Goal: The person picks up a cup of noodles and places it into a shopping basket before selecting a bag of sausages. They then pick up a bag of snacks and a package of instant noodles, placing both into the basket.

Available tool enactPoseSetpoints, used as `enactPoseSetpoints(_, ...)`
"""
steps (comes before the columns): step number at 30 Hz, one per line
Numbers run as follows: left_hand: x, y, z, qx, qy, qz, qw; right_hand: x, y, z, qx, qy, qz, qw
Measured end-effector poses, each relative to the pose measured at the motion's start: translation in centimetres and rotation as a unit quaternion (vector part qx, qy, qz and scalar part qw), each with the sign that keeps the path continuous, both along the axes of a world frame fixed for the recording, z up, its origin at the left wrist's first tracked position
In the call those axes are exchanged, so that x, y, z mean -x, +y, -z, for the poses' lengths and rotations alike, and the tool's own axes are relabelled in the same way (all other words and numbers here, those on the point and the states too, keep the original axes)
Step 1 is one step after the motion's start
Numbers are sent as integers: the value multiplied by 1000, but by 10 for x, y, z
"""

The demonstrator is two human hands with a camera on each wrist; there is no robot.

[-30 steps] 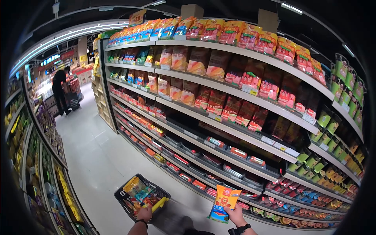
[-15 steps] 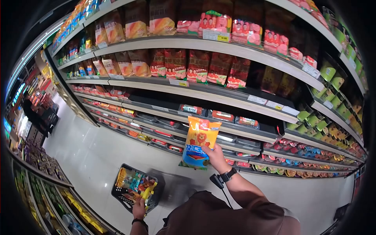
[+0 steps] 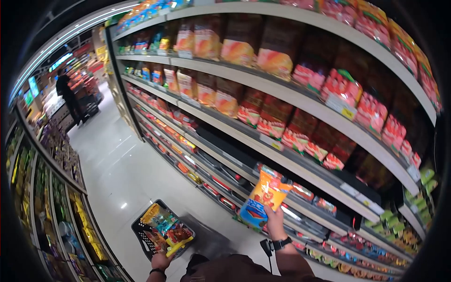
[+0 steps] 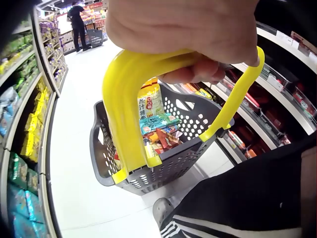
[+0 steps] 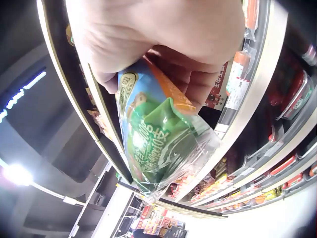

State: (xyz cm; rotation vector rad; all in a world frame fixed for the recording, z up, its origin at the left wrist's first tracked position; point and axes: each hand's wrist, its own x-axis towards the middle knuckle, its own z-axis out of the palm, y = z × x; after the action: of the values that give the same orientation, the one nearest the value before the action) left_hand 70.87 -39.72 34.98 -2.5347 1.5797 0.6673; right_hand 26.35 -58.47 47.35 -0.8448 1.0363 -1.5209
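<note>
My left hand (image 3: 161, 261) grips the yellow handle (image 4: 128, 114) of a dark grey shopping basket (image 4: 168, 171), its fingers curled round the bar. Several colourful packets (image 3: 164, 223) lie inside the basket, a yellow one and a teal one among them. On the other side, my right hand (image 3: 276, 221) holds up an orange and blue plastic packet (image 3: 263, 195) with a cartoon lion on its front. The packet tilts to the right and overlaps the lower shelves in the head view. Seen from the right wrist, fingers and thumb pinch it above its green, clear-edged end (image 5: 163, 139).
A long shelf unit (image 3: 300, 94) with bagged and wrapped foods runs along the right. Another shelf (image 3: 47, 202) with green and yellow packets lines the left. White floor (image 3: 112, 174) lies between them, and a person in dark clothes (image 3: 70, 96) stands far down the aisle.
The head view has swung about, down and then back up toward the aisle. The lion packet now leans more to the right. Both hands keep their holds throughout.
</note>
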Motion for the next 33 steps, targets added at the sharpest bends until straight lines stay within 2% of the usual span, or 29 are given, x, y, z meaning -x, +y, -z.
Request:
enactPoseSetpoints(3,-11,-13,-2,-3,-2,10,1000,-11,-3,-21,11,9,0,1000)
enactPoseSetpoints(8,-50,-42,-5,-1,13,3,1000,-29,-23,-21,-4,-3,-1,1000)
enactPoseSetpoints(11,-82,-64,-8,26,26,3,999,-50,-38,-18,-8,36,-14,999)
enactPoseSetpoints(15,-132,-100,-11,29,15,1,999,-97,-54,-34,11,96,-19,995)
enactPoseSetpoints(20,-192,-142,-27,32,19,-12,999,-176,-67,-50,6,75,6,997)
enactPoseSetpoints(23,-235,-170,-18,39,20,-4,999,-222,-76,-55,29,159,-36,986)
enactPoseSetpoints(28,-293,-206,-10,77,12,-12,997,-301,-96,-59,2,146,-13,989)
enactPoseSetpoints(30,-317,-220,-3,80,16,-8,997,-328,-99,-65,6,154,-54,987)
enactPoseSetpoints(33,-347,-239,0,113,5,-15,993,-357,-108,-68,29,146,-48,988)
